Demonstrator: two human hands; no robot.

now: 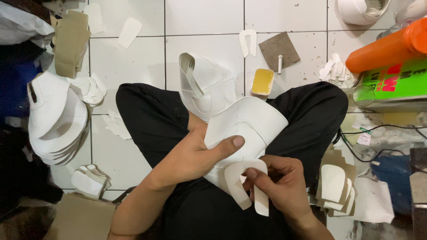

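Over your lap, your left hand (195,153) gripped the white shoe upper (247,126) while your right hand (284,186) pinched a white U-shaped piece (238,180) against its lower edge. Beyond your knees the white tiled floor (204,18) held a small glue tray (262,81), a stack of white uppers (55,118) at left and an orange bottle (387,49) at right.

I am looking at a small shoemaking workshop: stacked white shoe uppers (55,118), cut insole pieces (336,184) and an open dish of yellow glue (262,82) lie on the white tiled floor (133,58).
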